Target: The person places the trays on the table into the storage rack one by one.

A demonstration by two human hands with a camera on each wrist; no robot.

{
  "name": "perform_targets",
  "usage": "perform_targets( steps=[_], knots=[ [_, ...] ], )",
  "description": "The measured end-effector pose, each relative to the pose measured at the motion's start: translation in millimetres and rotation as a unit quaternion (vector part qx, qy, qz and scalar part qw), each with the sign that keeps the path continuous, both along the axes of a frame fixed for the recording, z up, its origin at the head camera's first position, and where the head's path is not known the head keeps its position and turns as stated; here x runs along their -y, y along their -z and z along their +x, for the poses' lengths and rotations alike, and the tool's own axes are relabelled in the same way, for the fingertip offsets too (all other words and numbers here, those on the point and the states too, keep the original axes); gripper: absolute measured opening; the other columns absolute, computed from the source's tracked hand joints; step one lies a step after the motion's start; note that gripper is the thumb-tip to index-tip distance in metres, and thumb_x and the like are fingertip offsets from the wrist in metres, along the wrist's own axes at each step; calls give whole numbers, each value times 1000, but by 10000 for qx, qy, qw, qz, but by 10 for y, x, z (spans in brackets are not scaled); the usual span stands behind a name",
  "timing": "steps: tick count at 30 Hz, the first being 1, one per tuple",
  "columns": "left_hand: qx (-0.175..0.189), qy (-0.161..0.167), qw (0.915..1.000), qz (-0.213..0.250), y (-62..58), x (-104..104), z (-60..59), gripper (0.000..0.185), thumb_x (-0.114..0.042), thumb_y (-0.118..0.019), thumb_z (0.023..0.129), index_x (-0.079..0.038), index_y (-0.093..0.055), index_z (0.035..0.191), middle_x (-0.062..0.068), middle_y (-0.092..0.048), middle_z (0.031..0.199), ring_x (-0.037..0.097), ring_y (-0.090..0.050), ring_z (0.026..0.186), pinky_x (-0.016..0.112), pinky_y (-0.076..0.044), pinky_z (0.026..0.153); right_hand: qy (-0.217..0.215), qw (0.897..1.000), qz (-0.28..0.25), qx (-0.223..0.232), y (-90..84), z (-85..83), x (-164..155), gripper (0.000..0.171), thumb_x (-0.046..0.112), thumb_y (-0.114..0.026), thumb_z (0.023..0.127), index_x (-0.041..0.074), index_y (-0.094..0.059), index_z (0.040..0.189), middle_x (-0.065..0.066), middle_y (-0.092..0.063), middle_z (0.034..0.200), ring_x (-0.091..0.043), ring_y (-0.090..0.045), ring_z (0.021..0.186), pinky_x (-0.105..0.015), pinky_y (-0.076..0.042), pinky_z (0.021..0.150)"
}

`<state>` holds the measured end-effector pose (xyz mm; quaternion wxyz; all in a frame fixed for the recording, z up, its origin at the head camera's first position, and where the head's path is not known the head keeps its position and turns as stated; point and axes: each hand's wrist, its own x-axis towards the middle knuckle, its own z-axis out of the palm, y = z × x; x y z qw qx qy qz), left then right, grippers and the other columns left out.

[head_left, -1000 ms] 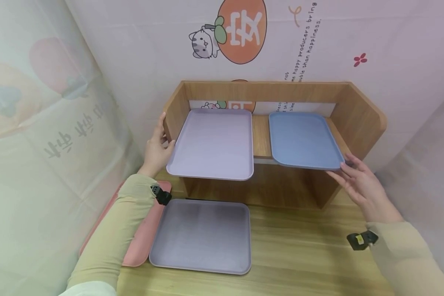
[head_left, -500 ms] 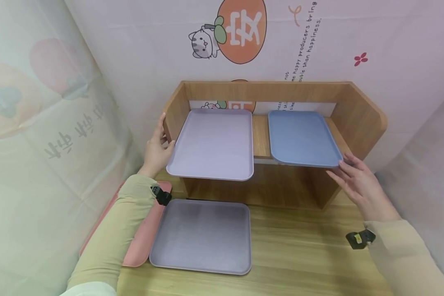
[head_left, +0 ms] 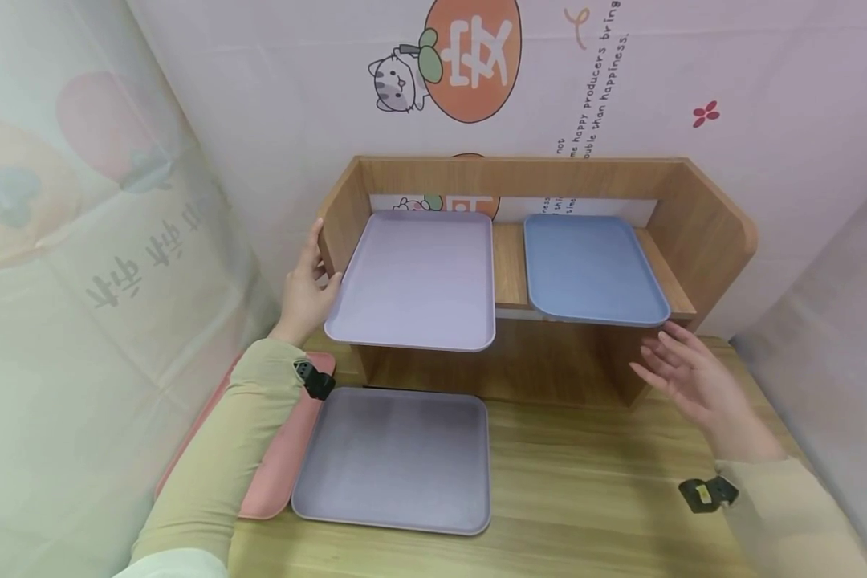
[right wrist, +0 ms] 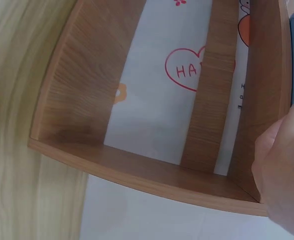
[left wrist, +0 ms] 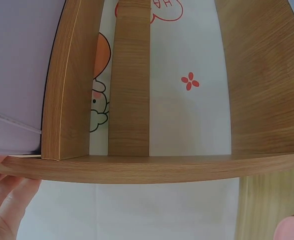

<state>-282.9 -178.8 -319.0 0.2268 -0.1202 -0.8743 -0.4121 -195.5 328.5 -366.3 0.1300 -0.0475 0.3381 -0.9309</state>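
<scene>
A two-tier wooden desk shelf stands on the table against the printed backdrop. My left hand grips its left side panel, fingers on the outer face and thumb by the edge of a light purple tray. That tray lies on the upper board and juts out over its front. To its right on the same board is a blue tray. Just below this tray's front right corner, my right hand has its fingers loosely spread, holding nothing. In the right wrist view, part of the right hand overlaps the shelf's board.
On the wooden tabletop, a grey-purple tray lies in front of the shelf. A pink tray sits left of it, partly hidden by my left sleeve. Fabric walls close in on the left and right.
The blue tray has slid slightly back on the board. My right hand has let go of its front right corner and dropped a little lower. The left hand stays put.
</scene>
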Motion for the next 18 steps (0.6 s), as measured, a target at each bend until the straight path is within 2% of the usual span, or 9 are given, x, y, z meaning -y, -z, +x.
perform_targets(
  steps=[11,18],
  knots=[
    [35,13,10000,28,-5,-11,-4,83,2,-56,90,-30,-12,152,30,-42,140,48,-55,113,55,-50,88,-980,9937,308,-445,343,46,91,32,4,-27,101,14,-51,120,-9,-60,106,-18,-60,96,-39,-54,91],
    [26,33,10000,42,-20,-16,7,83,2,-56,90,-30,-12,152,30,-41,141,49,-55,113,55,-50,88,-1321,9895,299,-508,495,79,166,38,5,-23,102,15,-55,122,-7,-61,109,-17,-60,99,-38,-52,94]
  ],
)
